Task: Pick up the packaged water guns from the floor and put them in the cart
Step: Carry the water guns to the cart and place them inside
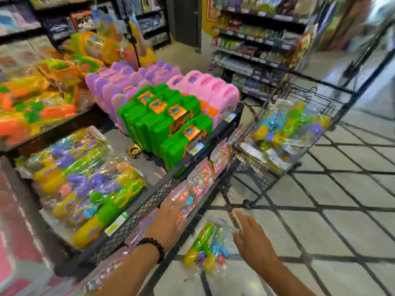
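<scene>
The packaged water guns (208, 245) lie flat on the tiled floor (320, 221), just beside the lower edge of a black mesh display shelf (136, 210). The clear, crinkled plastic pack holds 2 guns side by side: 1 green with a yellow tank end, 1 blue with yellow and red parts. Motion blur hides finer detail. The left hand (168, 221) is extended with fingers straight and spread, holding nothing, in front of the pink toy packets (198, 178) hanging off the shelf front; a black bead bracelet (154, 246) sits on its wrist. The right hand (250, 233) is extended with fingers straight and apart, holding nothing, at the right edge of the pack; contact cannot be confirmed. The black wire cart (267, 167) stands on the floor beyond the pack, next to the shelf corner, and already contains similar packs of water guns (286, 129). More water gun packs (85, 178) lie on the shelf, beside green cases (166, 124).
</scene>
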Demonstrator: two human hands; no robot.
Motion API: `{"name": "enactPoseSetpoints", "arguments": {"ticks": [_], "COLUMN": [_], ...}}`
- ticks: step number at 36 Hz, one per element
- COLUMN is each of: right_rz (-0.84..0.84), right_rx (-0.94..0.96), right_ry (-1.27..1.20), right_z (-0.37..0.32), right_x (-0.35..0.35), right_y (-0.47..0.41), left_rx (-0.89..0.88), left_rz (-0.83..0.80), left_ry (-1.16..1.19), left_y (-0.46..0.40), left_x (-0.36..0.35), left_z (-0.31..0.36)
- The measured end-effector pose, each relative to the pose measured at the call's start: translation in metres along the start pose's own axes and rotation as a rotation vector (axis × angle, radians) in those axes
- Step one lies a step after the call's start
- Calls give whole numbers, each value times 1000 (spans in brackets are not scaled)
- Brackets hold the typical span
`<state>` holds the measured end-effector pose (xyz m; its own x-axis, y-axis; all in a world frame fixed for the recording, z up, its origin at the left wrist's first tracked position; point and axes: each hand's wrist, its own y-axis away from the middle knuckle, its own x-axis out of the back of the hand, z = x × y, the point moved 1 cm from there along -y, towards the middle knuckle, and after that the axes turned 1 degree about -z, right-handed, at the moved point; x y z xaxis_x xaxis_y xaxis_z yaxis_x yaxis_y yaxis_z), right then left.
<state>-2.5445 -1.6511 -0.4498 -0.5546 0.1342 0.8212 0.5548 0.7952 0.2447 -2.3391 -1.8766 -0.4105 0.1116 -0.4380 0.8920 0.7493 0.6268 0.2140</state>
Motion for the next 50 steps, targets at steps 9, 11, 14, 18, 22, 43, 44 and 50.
{"name": "enactPoseSetpoints", "arguments": {"ticks": [9, 11, 14, 18, 22, 43, 44, 50], "right_rz": [24, 24, -25, -37, -38, -142, -149, -195], "right_rx": [-136, -119, -147, -190, -257, -595, -602, -655], "right_ry": [-69, -49, -68, -100, -111, -189, -190, -212], "right_z": [20, 26, 28, 22, 28, 122, 133, 208], "right_x": [-20, -32, -44, -52, -75, -363, -381, -480], "right_y": [24, 22, 21, 21, 19, -76, -84, -119], "left_rx": [-15, -13, -23, -95, -138, -91, -85, -25], "left_rz": [-149, -160, -196, -242, -326, -556, -556, -566], "left_ry": [-1, -13, -20, 3, -24, 73, 76, 30], "left_y": [-11, -12, -8, -7, -24, -154, -157, -172], "left_x": [-42, -49, -63, -77, -93, -406, -425, -528], "left_z": [6, 9, 12, 9, -6, -162, -170, -205]}}
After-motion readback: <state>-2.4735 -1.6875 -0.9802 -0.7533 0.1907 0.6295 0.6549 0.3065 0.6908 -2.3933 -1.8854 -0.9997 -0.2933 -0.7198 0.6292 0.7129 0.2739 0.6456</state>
